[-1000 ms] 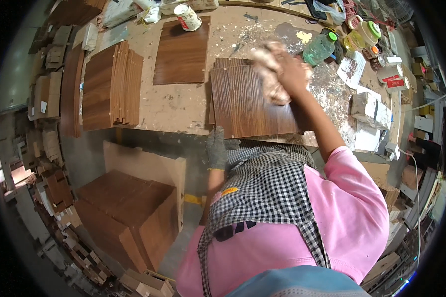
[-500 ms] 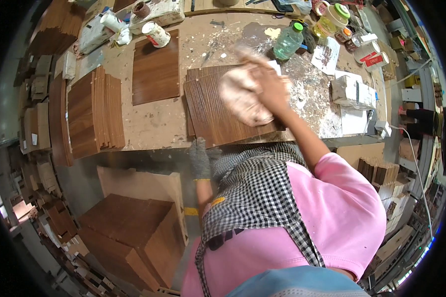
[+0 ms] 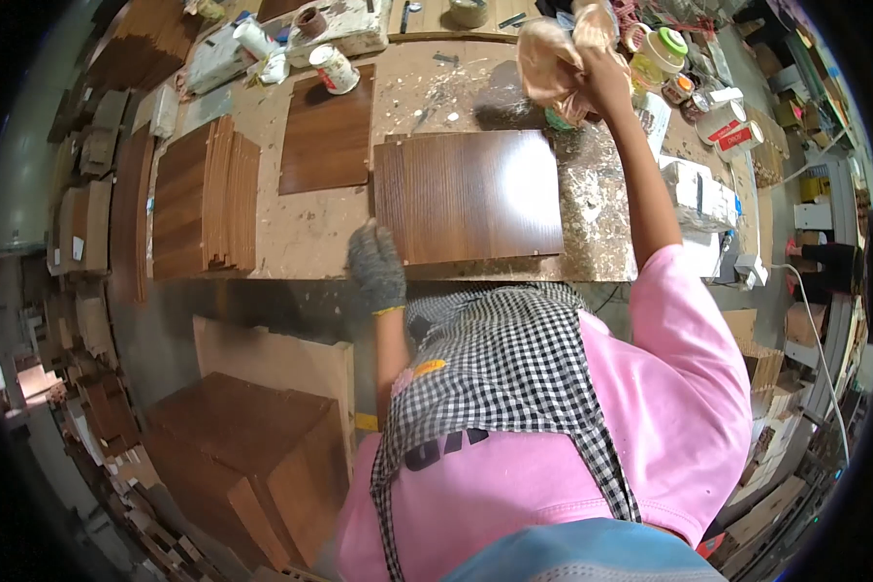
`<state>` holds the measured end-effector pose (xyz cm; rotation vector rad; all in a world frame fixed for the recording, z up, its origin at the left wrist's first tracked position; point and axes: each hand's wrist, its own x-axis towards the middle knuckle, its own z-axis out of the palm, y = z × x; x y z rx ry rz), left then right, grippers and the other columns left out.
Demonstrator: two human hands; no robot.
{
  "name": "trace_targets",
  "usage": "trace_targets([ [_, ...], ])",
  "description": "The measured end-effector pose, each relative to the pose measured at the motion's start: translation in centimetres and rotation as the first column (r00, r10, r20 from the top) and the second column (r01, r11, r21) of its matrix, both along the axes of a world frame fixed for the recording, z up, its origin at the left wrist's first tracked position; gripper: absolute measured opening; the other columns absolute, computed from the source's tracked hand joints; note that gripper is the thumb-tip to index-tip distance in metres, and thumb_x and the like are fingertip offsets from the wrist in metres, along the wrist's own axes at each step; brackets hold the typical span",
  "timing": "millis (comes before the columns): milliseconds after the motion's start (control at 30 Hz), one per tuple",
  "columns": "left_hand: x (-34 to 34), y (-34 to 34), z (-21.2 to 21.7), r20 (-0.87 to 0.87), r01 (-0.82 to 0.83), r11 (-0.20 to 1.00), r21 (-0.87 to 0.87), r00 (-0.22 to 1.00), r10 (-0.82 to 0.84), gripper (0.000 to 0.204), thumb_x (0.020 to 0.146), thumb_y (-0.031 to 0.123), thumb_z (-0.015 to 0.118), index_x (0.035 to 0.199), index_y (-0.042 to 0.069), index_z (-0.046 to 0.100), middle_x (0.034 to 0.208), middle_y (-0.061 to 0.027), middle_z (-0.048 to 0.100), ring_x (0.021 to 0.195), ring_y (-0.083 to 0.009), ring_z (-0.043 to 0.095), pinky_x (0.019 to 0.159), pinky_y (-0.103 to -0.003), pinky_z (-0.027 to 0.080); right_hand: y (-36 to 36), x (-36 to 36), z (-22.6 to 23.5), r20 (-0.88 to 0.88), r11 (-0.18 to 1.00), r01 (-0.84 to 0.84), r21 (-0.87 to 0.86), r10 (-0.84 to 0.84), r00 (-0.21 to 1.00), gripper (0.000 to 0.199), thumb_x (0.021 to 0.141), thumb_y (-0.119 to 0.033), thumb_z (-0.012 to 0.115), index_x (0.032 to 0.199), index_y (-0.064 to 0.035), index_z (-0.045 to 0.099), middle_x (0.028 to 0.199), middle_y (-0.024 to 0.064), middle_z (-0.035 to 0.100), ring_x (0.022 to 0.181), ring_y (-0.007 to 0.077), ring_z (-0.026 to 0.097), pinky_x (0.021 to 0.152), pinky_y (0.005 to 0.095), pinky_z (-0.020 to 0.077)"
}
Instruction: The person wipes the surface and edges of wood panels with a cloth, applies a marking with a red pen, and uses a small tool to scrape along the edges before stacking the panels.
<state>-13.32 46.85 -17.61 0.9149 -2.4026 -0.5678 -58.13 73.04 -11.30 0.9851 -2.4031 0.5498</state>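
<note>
My left hand (image 3: 376,267), in a grey knit glove with a yellow cuff, rests at the near left corner of a brown wood-grain panel (image 3: 466,204). Its fingers are stretched out along the panel's left edge. The panel lies flat on the worktable, another board edge just showing beneath it, and light glares off its right side. My bare right hand (image 3: 603,85) is raised beyond the panel's far right corner, closed on a bunched pale pink cloth (image 3: 550,66). Cloth and hand hide most of a green bottle (image 3: 559,118).
A smaller brown panel (image 3: 326,141) lies to the left, a white cup (image 3: 334,70) at its far end. Stacked panels (image 3: 204,199) stand farther left. At right are a green-lidded jug (image 3: 662,53), white tubs (image 3: 737,141) and a wrapped white block (image 3: 698,194). Brown boxes (image 3: 252,446) sit below left.
My right hand has carried the cloth off the panel, away and to the right. The panel now sits straighter. My left hand has moved slightly farther onto the table, beside the panel's corner.
</note>
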Motion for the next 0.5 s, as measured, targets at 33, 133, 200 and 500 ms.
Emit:
trace_targets([
  [33,-0.6,0.5,-0.4,-0.042,-0.009,0.997,0.071,0.999,0.012,0.036,0.102,0.024,0.054,0.125,-0.002,0.062,0.125,-0.024,0.064,0.115,-0.0389,0.061,0.099,-0.045,0.048,-0.9,0.0,-0.2,0.044,0.999,-0.011,0.033,0.01,0.999,0.037,0.082,-0.024,0.075,0.111,-0.0107,0.058,0.105,0.0115,0.064,0.1,0.0364,0.063,0.081,0.0459,0.0516],
  [133,-1.0,0.0,-0.6,-0.059,-0.005,0.991,0.134,0.998,0.013,0.04,0.102,0.024,0.054,0.131,-0.003,0.06,0.125,-0.0264,0.064,0.116,-0.0398,0.061,0.101,-0.044,0.048,-1.2,-0.9,-0.1,-0.034,0.981,0.008,0.193,-0.001,0.999,0.025,0.085,-0.017,0.068,0.108,-0.0118,0.058,0.098,0.0097,0.063,0.095,0.0336,0.064,0.074,0.0438,0.0525],
  [200,-1.6,-0.6,-0.4,-0.05,0.03,0.997,0.073,0.998,-0.027,0.04,0.102,0.024,0.054,0.13,-0.004,0.06,0.123,-0.0273,0.064,0.115,-0.04,0.061,0.1,-0.044,0.048,-0.5,-1.1,-0.2,-0.096,0.987,-0.11,0.114,0.121,0.988,0.025,0.083,-0.014,0.067,0.107,-0.0112,0.058,0.095,0.0098,0.063,0.091,0.0346,0.065,0.075,0.0446,0.0518],
  [500,-3.2,-2.3,0.7,0.019,0.033,0.979,0.204,0.999,-0.037,0.044,0.104,0.029,0.05,0.131,-0.004,0.059,0.12,-0.0293,0.065,0.109,-0.0418,0.064,0.096,-0.044,0.05,5.5,5.2,-0.4,0.371,0.145,0.371,-0.917,0.651,0.663,0.039,0.086,-0.012,0.063,0.124,-0.0008,0.065,0.117,0.0137,0.07,0.1,0.027,0.068,0.094,0.0379,0.0505],
])
